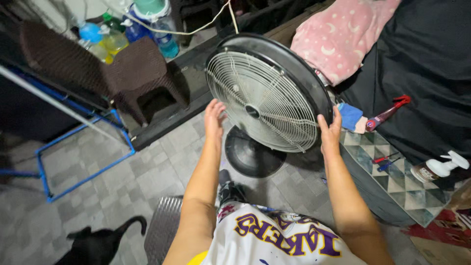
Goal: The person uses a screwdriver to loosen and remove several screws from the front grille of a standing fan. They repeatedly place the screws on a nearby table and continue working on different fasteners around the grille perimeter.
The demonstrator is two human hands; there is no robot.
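In the head view, a stand fan [267,100] sits on the tiled floor [147,172] at the centre of the scene, its round wire grille [260,98] tilted and facing the person, its dark round base [252,154] just below and nearer.

The left hand [214,118] is raised at the left edge of the grille, palm toward the fan, fingers straight and close together; whether the fingertips actually touch the wire cannot be told. The right hand [329,131] is pressed against the black rim [314,78] on the right side, fingers extended upward and resting along it, not wrapped round anything.

To the right lies a patterned mat [392,172] carrying a white spray bottle [439,168], and farther off a blue cloth [350,116] and a red-tipped bottle [387,113] rest just beside the fan's rim. A pink blanket [343,34] lies at the far right.

On the far left stands a brown woven stool [140,73] with plastic bottles [113,37] behind it (several, in blue and yellow). A blue metal frame [83,157] sits on the left floor, and a black animal [98,243] shows at the near left edge.
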